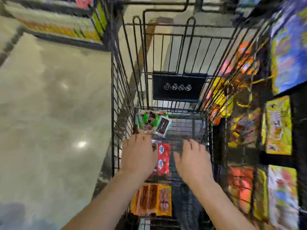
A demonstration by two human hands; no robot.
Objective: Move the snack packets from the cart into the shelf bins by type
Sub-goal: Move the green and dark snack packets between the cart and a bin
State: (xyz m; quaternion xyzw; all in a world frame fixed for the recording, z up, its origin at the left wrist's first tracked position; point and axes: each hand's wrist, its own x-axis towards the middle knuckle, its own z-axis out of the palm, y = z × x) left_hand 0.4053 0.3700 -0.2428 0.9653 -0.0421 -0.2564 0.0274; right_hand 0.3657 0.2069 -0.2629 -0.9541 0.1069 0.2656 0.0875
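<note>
A: Where are the hands?

B: Both are down inside the cart [119, 97], apart, backs up. The left hand [138, 155] and the right hand [192, 161] have their fingers stretched forward. The picture is smeared, but neither seems to be holding anything.

A: What lies between them?

B: The red packets [163, 157], flat on the wire floor. Their long side runs straight away from the person, along the length of the cart. The left hand covers their left edge. The right hand is just beside them, with bare wire between.

A: So which hand is nearer the red ones?

B: The left, I'd say, since it's already over them. The right would have to slide inward.

A: And beyond the fingers?

B: The green packets [150, 120] are heaped in the far left corner, just past the left fingertips. One pale packet among them is tilted. The right hand has only bare floor ahead of it.

A: Anything closer in?

B: The orange packets [152, 200], side by side under the left forearm, their long sides also running away from the person.

A: Where do they go?

B: The shelf [299, 123] stands just outside the right wall of the cart. Whatever gets picked up has to lift over that wall. My guess is the left hand goes for the green or red ones first.
</note>
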